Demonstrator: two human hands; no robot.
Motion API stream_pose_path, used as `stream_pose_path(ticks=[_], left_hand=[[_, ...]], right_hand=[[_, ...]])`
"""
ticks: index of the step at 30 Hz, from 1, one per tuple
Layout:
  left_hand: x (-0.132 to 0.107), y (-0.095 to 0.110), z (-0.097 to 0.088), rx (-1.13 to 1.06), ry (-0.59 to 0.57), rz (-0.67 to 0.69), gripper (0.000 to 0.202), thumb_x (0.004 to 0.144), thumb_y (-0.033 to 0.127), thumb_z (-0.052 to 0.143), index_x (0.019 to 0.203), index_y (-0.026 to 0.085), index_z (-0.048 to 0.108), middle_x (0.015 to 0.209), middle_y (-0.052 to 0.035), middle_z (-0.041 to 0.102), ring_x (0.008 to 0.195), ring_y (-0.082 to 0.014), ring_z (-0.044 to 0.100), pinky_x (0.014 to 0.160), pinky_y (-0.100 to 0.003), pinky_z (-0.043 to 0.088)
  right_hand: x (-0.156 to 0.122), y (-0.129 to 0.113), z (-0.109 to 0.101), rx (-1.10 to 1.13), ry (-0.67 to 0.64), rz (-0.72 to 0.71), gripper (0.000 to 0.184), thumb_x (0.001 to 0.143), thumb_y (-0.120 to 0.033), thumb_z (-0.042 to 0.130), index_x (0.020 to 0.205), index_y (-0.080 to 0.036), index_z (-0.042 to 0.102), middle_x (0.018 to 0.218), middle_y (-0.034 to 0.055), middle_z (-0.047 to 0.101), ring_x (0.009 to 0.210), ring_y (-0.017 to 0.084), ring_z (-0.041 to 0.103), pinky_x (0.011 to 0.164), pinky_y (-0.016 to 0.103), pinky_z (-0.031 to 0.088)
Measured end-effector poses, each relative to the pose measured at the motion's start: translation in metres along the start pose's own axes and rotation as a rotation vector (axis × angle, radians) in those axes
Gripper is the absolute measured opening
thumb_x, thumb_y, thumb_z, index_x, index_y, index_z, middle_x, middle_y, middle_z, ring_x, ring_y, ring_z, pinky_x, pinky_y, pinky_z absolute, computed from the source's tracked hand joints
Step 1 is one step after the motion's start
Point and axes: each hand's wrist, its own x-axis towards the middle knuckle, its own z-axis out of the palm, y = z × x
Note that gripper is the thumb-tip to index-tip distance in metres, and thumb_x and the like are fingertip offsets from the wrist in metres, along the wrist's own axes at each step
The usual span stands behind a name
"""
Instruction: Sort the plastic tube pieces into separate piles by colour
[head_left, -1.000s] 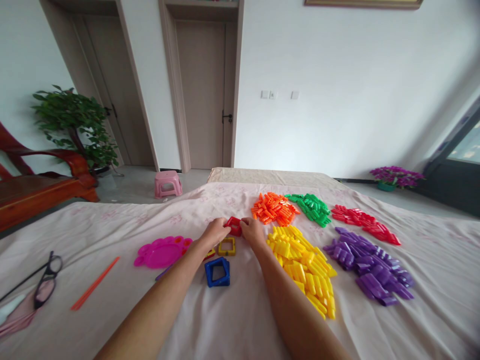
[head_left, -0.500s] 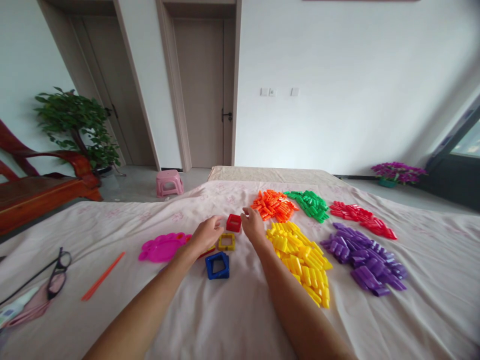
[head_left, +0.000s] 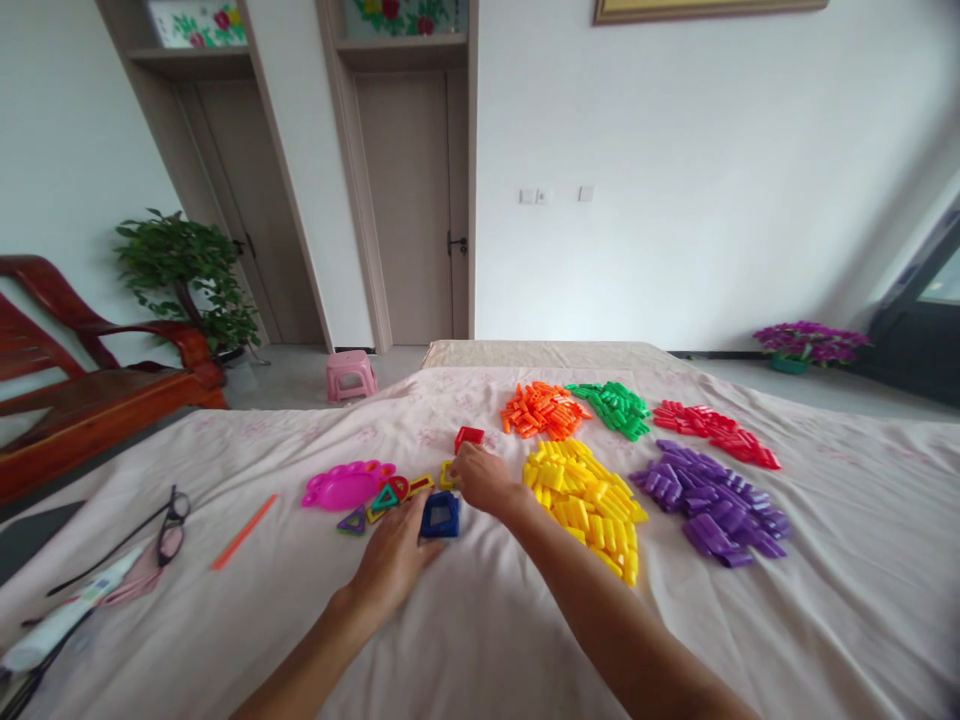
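Note:
My left hand (head_left: 396,545) rests at the left side of a blue square frame (head_left: 440,515), thumb and fingers apart along its edge. My right hand (head_left: 486,480) reaches over the right part of a yellow square frame (head_left: 446,476). Its fingers are bent together, and whatever lies beneath them is hidden. Just beyond those fingertips is a red square frame (head_left: 469,436). Beside the left hand lie a green triangle (head_left: 386,497), a purple triangle (head_left: 352,521) and a yellow rectangular frame (head_left: 420,485). A pink tray (head_left: 345,488) with a scalloped rim is left of them.
Right of my hands spread heaps of yellow pieces (head_left: 589,500), orange pieces (head_left: 544,410), green pieces (head_left: 615,408), red pieces (head_left: 716,432) and purple pieces (head_left: 712,500). Orange sticks (head_left: 245,532) and eyeglasses (head_left: 172,525) lie at left. A cloth (head_left: 525,640) covers the surface.
Both hands have drawn back from the red frame, the left to the blue frame and the right to the yellow one. The view has tilted up slightly. The coloured triangles are now uncovered.

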Motion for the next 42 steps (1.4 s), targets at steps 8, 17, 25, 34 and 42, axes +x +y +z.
stream_pose_path(ticks=[8, 17, 25, 34, 42], left_hand=[[0.011, 0.002, 0.027, -0.012, 0.119, 0.124, 0.063, 0.074, 0.011, 0.063, 0.136, 0.021, 0.051, 0.133, -0.013, 0.062, 0.126, -0.0277, 0.056, 0.109, -0.047, 0.042], [0.016, 0.014, 0.022, -0.03, 0.061, 0.104, 0.072, 0.075, 0.011, 0.061, 0.144, 0.019, 0.042, 0.135, -0.0118, 0.061, 0.126, -0.0246, 0.055, 0.106, -0.038, 0.043], [0.031, -0.007, -0.02, 0.41, 0.144, 0.034, 0.028, 0.086, 0.02, 0.054, 0.111, 0.022, 0.066, 0.111, -0.0097, 0.065, 0.112, -0.0264, 0.053, 0.1, -0.04, 0.035], [0.054, -0.02, -0.028, 0.328, 0.082, -0.053, 0.023, 0.089, 0.035, 0.055, 0.094, 0.018, 0.07, 0.093, -0.0096, 0.074, 0.093, -0.0235, 0.064, 0.091, -0.035, 0.04], [0.056, -0.007, -0.021, 0.106, 0.102, -0.083, 0.024, 0.091, 0.029, 0.051, 0.107, 0.024, 0.067, 0.107, -0.0014, 0.075, 0.097, -0.0132, 0.067, 0.079, -0.02, 0.044]], right_hand=[[-0.014, 0.012, 0.007, -0.062, -0.019, 0.063, 0.024, 0.088, -0.017, 0.051, 0.102, -0.017, 0.071, 0.117, 0.0134, 0.06, 0.109, 0.025, 0.057, 0.084, 0.033, 0.049], [-0.035, 0.026, 0.002, 0.031, 0.049, 0.151, 0.041, 0.079, -0.012, 0.055, 0.119, -0.02, 0.063, 0.124, 0.0106, 0.057, 0.108, 0.024, 0.058, 0.084, 0.03, 0.046], [-0.041, 0.021, 0.021, 0.163, 0.308, 0.169, 0.036, 0.086, -0.01, 0.045, 0.113, -0.02, 0.067, 0.128, 0.0089, 0.057, 0.116, 0.021, 0.053, 0.098, 0.029, 0.041], [-0.042, 0.025, 0.038, 0.308, 0.439, 0.041, 0.031, 0.086, -0.007, 0.048, 0.105, -0.02, 0.069, 0.115, 0.0073, 0.064, 0.107, 0.019, 0.058, 0.098, 0.03, 0.043], [-0.037, 0.024, 0.045, 0.376, 0.537, 0.014, 0.032, 0.084, -0.005, 0.047, 0.102, -0.02, 0.069, 0.107, 0.0065, 0.067, 0.101, 0.019, 0.06, 0.094, 0.031, 0.046]])
